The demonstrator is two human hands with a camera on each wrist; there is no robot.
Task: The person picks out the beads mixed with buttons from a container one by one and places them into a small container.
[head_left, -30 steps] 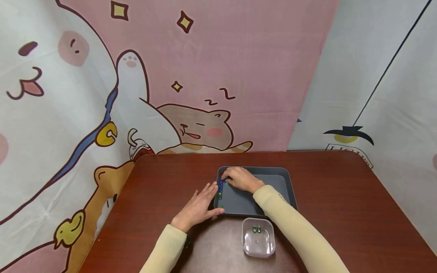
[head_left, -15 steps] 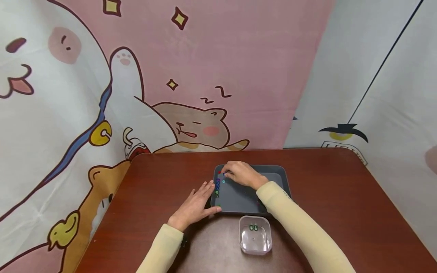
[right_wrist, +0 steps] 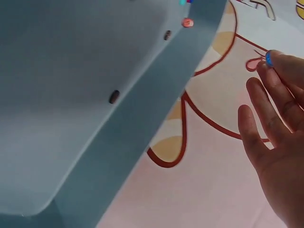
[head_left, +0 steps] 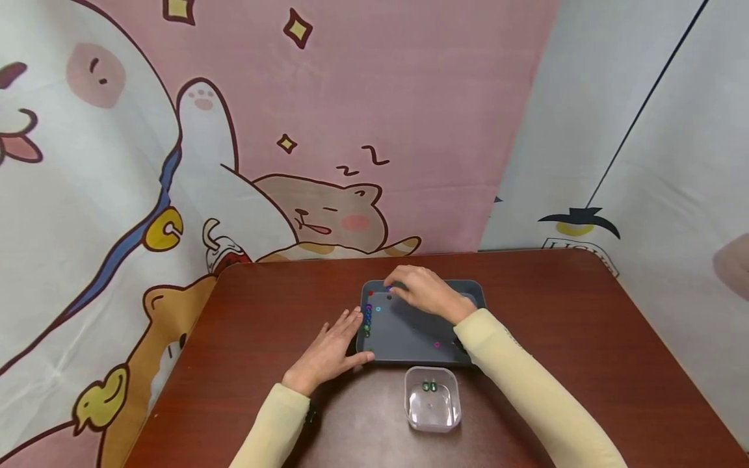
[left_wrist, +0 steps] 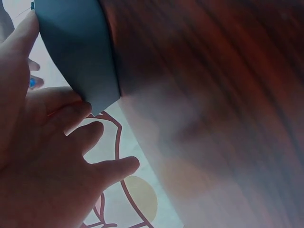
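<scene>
A grey tray (head_left: pixel 404 335) lies on the table. My right hand (head_left: pixel 424 290) is over its far left part, pinching a small blue bead (right_wrist: pixel 269 58) between thumb and forefinger; the other fingers extend loosely. My left hand (head_left: pixel 324 357) rests at the tray's left side, fingers spread, with the thumb at the near left corner. The left wrist view shows those fingers (left_wrist: pixel 85 135) against the tray's outer wall (left_wrist: pixel 80 52). Along the tray's left side runs a short row of purple, blue and green beads (head_left: pixel 367 320).
Loose beads lie in the tray: a red bead (head_left: pixel 370 293), a light-blue bead (head_left: pixel 378 309), a pink bead (head_left: pixel 437 344) and dark beads (right_wrist: pixel 114 97). A clear plastic box (head_left: pixel 433 419) holding two green beads (head_left: pixel 430 386) stands in front. A printed cloth (head_left: pixel 433 130) hangs behind the table.
My right hand has moved from the far end of the bead row up and right toward the tray's far edge, carrying the blue bead. My left hand has stayed at the tray's side.
</scene>
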